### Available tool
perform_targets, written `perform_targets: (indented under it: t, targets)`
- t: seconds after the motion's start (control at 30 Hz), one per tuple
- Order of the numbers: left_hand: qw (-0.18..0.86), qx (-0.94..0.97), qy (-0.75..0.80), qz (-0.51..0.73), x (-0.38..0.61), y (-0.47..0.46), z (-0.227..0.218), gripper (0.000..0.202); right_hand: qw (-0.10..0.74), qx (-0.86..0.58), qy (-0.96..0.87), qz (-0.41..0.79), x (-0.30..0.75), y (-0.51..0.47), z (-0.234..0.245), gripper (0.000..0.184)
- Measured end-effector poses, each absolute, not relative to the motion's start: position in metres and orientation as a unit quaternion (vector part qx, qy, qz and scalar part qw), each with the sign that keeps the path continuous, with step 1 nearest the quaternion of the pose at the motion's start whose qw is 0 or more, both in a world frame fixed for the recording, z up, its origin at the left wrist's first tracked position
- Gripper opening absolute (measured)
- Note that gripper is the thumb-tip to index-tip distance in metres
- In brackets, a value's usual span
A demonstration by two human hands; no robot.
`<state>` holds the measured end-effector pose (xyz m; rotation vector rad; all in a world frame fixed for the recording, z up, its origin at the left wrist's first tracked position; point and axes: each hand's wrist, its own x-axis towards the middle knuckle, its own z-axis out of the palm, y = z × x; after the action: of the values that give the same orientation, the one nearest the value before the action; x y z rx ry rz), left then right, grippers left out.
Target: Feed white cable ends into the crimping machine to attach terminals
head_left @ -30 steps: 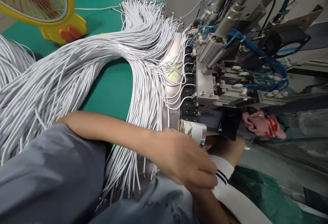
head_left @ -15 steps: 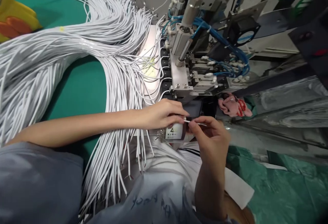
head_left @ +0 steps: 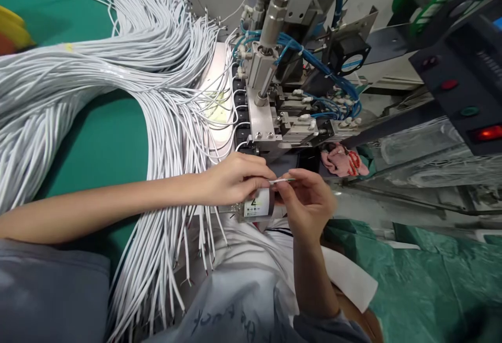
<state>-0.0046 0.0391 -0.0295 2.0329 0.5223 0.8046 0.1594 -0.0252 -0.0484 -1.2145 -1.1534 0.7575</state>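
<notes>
My left hand (head_left: 245, 176) pinches a thin white cable (head_left: 279, 180) between thumb and fingers, in front of the machine. Coloured wire, green at the tip, shows at the cable's end. On that end close the thumb and forefinger of my right hand (head_left: 308, 199); its other fingers are curled. Just below the hands sits a labelled clear roll or container (head_left: 257, 204), partly covered by my left hand. A large bundle of white cables (head_left: 164, 123) passes under my left forearm, many with stripped ends hanging toward my lap.
A pneumatic machine (head_left: 262, 81) with blue air hoses (head_left: 337, 73) stands beyond my hands, and white cables run into its black slots. A control box (head_left: 463, 87) with a lit red display is at right. A pink cloth (head_left: 341, 159) and green sheeting (head_left: 439, 275) lie lower right.
The view has swung right, bringing more of the control box in. My right fingers have shifted along the cable end, and its green tip now shows.
</notes>
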Motion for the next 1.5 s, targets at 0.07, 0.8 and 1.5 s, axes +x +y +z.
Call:
perform_targets:
  t: [0.07,0.8,1.5]
  targets:
    - [0.436,0.814,0.206,0.324,-0.005,0.039,-0.029,0.019,0.6,-0.526,-0.493,0.347,0.159,-0.022,-0.049,0.013]
    - [0.428,0.809,0.256,0.312,-0.004,0.042,-0.028,0.016,0.545,-0.532,-0.557,0.33,0.161,-0.014,-0.045,0.008]
    - [0.287,0.852,0.311,0.308,-0.006,0.045,-0.039,0.016,0.523,-0.601,-0.577,0.178,0.14,-0.015,-0.05,0.016]
